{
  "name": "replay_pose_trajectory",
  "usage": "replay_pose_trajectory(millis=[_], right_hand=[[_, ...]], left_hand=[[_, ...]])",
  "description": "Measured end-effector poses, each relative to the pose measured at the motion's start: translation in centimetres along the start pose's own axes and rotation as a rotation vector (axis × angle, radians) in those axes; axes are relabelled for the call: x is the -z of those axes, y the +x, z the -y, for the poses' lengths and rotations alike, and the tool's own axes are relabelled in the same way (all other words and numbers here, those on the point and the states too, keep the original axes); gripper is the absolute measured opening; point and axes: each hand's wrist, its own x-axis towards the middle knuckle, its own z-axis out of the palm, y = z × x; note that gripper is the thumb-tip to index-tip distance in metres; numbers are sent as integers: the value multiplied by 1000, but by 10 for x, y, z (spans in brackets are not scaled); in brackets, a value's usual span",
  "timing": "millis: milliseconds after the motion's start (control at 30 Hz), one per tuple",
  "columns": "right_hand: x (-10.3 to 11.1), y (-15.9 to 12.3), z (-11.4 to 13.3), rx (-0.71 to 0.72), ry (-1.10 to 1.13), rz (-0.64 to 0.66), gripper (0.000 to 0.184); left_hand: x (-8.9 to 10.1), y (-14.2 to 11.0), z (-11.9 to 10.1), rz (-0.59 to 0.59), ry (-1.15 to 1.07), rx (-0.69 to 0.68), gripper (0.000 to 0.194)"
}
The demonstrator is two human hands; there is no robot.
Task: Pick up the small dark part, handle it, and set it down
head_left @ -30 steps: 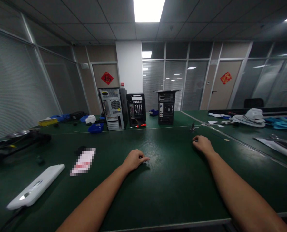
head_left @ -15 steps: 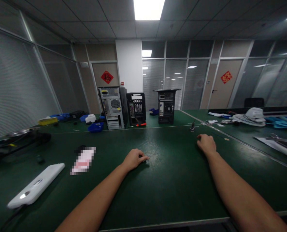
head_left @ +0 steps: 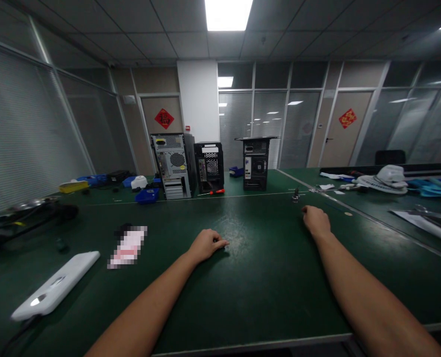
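My left hand (head_left: 207,245) rests low over the green table (head_left: 265,277), thumb and fingers pressed together. Whatever they pinch, if anything, is too small or hidden to name. Farther out on the right, my right hand (head_left: 317,220) lies at the table surface with its fingers curled in; their tips and anything in them are hidden. Just beyond that hand stands a small dark metal part (head_left: 296,196), whose kind I cannot make out.
Three computer cases, one silver-backed (head_left: 176,166), one black (head_left: 209,168) and another black (head_left: 255,168), stand at the back. An orange-handled screwdriver (head_left: 217,192) and a blue tray (head_left: 147,196) lie nearby. A white device (head_left: 57,285) lies left; a white hat (head_left: 389,178) lies right.
My right hand has shifted very slightly left and its fingers look more curled. My left hand stays in nearly the same place.
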Motion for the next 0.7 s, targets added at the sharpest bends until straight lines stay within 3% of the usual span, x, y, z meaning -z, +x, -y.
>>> replay_pose_trajectory(millis=[433, 700], right_hand=[[-5, 5, -1, 50, 193, -78, 36], [-4, 4, -7, -23, 200, -64, 35]], left_hand=[[-2, 0, 4, -15, 12, 3, 45], [0, 0, 5, -8, -7, -6, 44]])
